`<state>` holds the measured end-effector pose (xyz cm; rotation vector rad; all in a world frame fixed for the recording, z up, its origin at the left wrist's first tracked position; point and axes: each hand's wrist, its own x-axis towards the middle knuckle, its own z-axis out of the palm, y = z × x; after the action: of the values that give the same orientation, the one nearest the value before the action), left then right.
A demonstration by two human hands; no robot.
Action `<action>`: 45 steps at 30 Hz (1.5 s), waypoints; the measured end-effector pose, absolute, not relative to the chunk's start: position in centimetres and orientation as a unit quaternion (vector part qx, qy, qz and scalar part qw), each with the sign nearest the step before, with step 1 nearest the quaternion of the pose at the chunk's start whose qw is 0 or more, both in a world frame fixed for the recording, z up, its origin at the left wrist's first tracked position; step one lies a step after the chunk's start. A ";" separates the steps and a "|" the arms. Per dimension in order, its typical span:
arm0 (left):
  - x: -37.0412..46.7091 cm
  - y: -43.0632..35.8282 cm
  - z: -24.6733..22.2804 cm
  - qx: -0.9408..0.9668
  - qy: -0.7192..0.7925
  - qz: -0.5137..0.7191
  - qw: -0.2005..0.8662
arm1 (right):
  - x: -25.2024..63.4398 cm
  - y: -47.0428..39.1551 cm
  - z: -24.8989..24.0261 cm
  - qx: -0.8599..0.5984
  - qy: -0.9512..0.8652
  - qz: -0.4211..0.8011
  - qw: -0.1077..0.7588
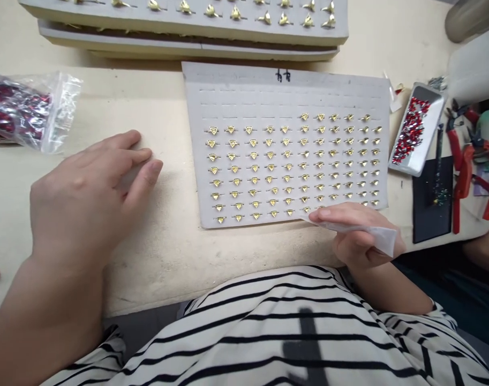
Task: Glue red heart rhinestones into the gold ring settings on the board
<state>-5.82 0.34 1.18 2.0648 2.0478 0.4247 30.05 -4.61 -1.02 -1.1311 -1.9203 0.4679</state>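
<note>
A pale grey foam board (244, 91) holds several rows of small gold rings with triangular tops, and has dark handwriting at its top edge. At its lower right edge is my right hand (359, 233), closed on a thin whitish strip (383, 239) whose pointed end reaches the bottom row of rings. My left hand (91, 187) rests on the table left of the board, palm down, fingers loosely apart, with nothing visible in it.
Stacked foam boards with rings (196, 35) lie at the back. A clear bag of red pieces (23, 112) is at left. On the right are a white tray of red stones (431, 123), a dark mat (424, 214) and red-handled pliers (465, 171).
</note>
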 end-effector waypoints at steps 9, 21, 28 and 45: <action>-6.1 0.4 1.1 0.700 0.689 0.147 0.113 | 28.8 -3.6 -0.5 -0.389 -0.773 0.136 0.483; -6.0 0.4 1.1 0.697 0.691 0.147 0.121 | 28.8 -3.3 -0.8 -0.367 -0.773 0.120 0.504; -6.1 0.5 1.1 0.698 0.691 0.143 0.123 | 29.0 -3.7 -0.3 -0.403 -0.764 0.099 0.494; -6.2 0.2 0.9 0.688 0.695 0.156 0.139 | 29.1 -3.4 0.1 -0.502 -0.705 0.100 0.490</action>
<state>-6.24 0.18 0.91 1.9878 2.0091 0.4497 29.10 -3.38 0.11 -1.2205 -1.7129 0.2424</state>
